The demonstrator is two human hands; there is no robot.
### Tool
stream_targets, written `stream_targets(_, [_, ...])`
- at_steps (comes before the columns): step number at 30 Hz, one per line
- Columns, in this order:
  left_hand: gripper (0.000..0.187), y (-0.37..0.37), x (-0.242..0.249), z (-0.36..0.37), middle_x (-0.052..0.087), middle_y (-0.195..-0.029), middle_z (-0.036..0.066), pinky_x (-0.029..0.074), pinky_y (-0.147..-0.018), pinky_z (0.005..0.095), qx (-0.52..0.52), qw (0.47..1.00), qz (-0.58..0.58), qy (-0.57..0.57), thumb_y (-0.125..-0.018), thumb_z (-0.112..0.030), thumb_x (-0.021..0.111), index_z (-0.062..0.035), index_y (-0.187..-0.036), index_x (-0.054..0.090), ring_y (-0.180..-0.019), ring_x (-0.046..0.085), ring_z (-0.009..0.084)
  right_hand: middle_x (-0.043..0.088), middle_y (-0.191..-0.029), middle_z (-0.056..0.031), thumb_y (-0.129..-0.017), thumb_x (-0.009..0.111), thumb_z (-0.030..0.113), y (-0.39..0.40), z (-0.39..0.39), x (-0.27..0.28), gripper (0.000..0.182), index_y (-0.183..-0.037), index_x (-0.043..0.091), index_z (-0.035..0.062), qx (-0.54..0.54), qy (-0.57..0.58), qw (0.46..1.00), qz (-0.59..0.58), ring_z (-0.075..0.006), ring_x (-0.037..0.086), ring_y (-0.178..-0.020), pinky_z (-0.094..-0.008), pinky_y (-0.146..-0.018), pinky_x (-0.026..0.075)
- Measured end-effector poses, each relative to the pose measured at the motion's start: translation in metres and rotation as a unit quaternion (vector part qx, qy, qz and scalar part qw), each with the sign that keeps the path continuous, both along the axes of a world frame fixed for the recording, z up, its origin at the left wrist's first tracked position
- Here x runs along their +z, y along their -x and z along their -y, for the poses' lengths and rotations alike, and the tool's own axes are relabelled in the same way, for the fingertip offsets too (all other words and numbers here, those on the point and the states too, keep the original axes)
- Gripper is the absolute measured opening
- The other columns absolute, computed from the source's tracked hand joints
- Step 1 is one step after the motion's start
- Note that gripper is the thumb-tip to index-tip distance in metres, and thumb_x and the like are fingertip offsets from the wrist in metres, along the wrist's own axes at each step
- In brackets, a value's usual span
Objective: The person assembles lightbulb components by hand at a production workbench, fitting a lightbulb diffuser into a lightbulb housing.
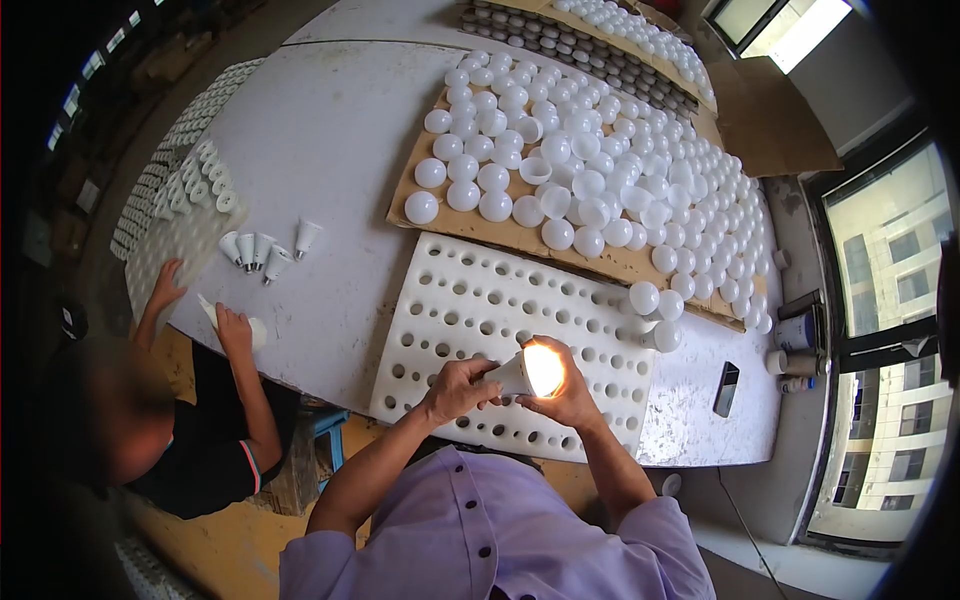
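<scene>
One lit bulb over foam tray, left hand closed on its narrow end, right hand cupping its glowing end; drop possible if glare masks slipping fingers.

Looks like smooth, glossy plastic on the white domes, over matt, rough-edged brown cardboard. Matt white foam for the holed tray along the bench's near edge. Smooth white shell, seemingly plastic, on the lit bulb; similar, with metal-looking caps, on the loose bulbs toward the left edge. Smooth but scuffed on the pale bench, shiny near the right near corner. Dark and glossy on the phone there. Matt, creased cloth for the lilac shirt.
</scene>
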State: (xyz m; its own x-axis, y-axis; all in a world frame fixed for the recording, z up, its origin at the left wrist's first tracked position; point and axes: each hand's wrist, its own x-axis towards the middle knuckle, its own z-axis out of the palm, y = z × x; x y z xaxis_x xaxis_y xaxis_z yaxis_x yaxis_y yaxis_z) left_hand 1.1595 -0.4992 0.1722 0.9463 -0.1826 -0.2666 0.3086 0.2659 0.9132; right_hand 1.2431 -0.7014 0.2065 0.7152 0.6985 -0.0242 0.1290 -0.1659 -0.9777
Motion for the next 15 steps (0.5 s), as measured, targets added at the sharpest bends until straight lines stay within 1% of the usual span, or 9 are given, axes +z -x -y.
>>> stream_targets(1, [0.036, 0.001, 0.000, 0.000, 0.063, -0.088, 0.010, 0.048, -0.058, 0.0224, 0.000, 1.000, 0.001, -0.001, -0.085, -0.014, 0.062, 0.0104, -0.110, 0.057, -0.075, 0.064, 0.0139, 0.047, -0.126, -0.0103, -0.063, 0.084, 0.011, 0.000, -0.001, -0.002, 0.089, -0.136, 0.034, 0.0057, 0.005, -0.002, 1.000, 0.011, -0.0216, 0.046, -0.118, -0.0356, -0.100, 0.038])
stream_targets(3, [0.038, 0.003, 0.000, 0.002, 0.066, -0.087, 0.011, 0.048, -0.056, 0.0227, 0.028, 0.999, -0.003, 0.031, -0.083, -0.016, 0.064, 0.0083, -0.111, 0.058, -0.074, 0.066, 0.0125, 0.048, -0.125, -0.0104, -0.063, 0.084, 0.010, 0.000, -0.001, -0.006, 0.090, -0.137, 0.033, 0.0055, 0.001, -0.021, 1.000, 0.004, -0.0218, 0.047, -0.117, -0.0353, -0.100, 0.038])
stream_targets(6, [0.040, 0.004, -0.003, 0.002, 0.066, -0.088, 0.011, 0.048, -0.056, 0.0230, 0.027, 0.999, 0.001, 0.029, -0.083, -0.019, 0.064, 0.0085, -0.112, 0.058, -0.074, 0.066, 0.0125, 0.049, -0.124, -0.0107, -0.062, 0.084, 0.010, 0.001, -0.001, -0.005, 0.091, -0.137, 0.032, 0.0055, -0.004, -0.013, 1.000, 0.000, -0.0221, 0.047, -0.117, -0.0353, -0.100, 0.038])
stream_targets(8, [0.040, 0.005, -0.004, 0.001, 0.066, -0.088, 0.010, 0.049, -0.056, 0.0231, 0.024, 0.999, 0.002, 0.024, -0.083, -0.019, 0.064, 0.0085, -0.112, 0.058, -0.074, 0.066, 0.0124, 0.049, -0.123, -0.0108, -0.062, 0.084, 0.010, 0.002, 0.000, -0.006, 0.092, -0.138, 0.032, 0.0060, -0.006, -0.004, 1.000, 0.030, -0.0224, 0.048, -0.116, -0.0355, -0.099, 0.038])
stream_targets(10, [0.041, 0.005, -0.003, 0.001, 0.066, -0.087, 0.010, 0.049, -0.056, 0.0232, 0.021, 1.000, 0.006, 0.021, -0.083, -0.020, 0.064, 0.0084, -0.112, 0.058, -0.074, 0.066, 0.0123, 0.049, -0.123, -0.0109, -0.062, 0.084, 0.010, 0.003, 0.000, -0.008, 0.093, -0.138, 0.032, 0.0064, -0.006, -0.012, 1.000, 0.017, -0.0225, 0.048, -0.116, -0.0356, -0.099, 0.039])
stream_targets(13, [0.041, 0.005, -0.003, 0.000, 0.066, -0.086, 0.010, 0.049, -0.056, 0.0229, 0.018, 1.000, -0.008, -0.005, -0.084, -0.021, 0.064, 0.0082, -0.112, 0.058, -0.073, 0.066, 0.0119, 0.049, -0.124, -0.0111, -0.061, 0.084, 0.010, 0.004, -0.001, -0.011, 0.094, -0.139, 0.032, 0.0070, -0.010, -0.017, 1.000, 0.002, -0.0227, 0.048, -0.116, -0.0359, -0.099, 0.039])
stream_targets(15, [0.043, 0.003, -0.003, -0.001, 0.064, -0.090, 0.010, 0.047, -0.057, 0.0216, -0.003, 0.999, -0.023, -0.043, -0.083, -0.016, 0.062, 0.0117, -0.115, 0.054, -0.076, 0.065, 0.0133, 0.049, -0.124, -0.0112, -0.061, 0.084, 0.009, 0.004, 0.000, -0.013, 0.094, -0.139, 0.031, 0.0073, -0.016, -0.015, 1.000, -0.002, -0.0228, 0.048, -0.116, -0.0359, -0.099, 0.039])
